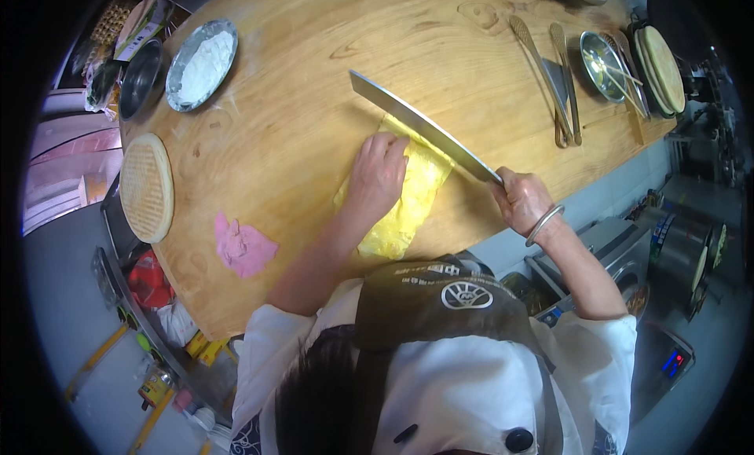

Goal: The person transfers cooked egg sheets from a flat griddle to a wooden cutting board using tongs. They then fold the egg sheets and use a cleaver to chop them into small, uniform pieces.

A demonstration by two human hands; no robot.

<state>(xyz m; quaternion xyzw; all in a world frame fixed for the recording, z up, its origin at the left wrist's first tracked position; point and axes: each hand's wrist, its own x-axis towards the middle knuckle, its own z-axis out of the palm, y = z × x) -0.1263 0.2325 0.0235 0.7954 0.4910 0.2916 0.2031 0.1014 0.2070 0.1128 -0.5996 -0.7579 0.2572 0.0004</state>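
A thin yellow sheet of food (412, 204), which looks like cooked egg, lies on the wooden table (283, 160) before me. My left hand (378, 171) is on top of the sheet, fingertips curled down and holding it near its far edge. In my right hand (521, 200) is the handle of a long kitchen knife (421, 124). Its broad blade slants up to the left across the far end of the sheet, close to my left fingertips. Whether the edge touches the sheet cannot be told.
A pink cloth (244, 247) and a round flatbread (147, 187) lie to the left. Beyond them stand a bowl of white flour (205, 63) and a dark bowl (140, 81). Long-handled utensils (539, 72), a metal bowl with chopsticks (598, 66) and stacked flatbreads (664, 69) occupy the far right.
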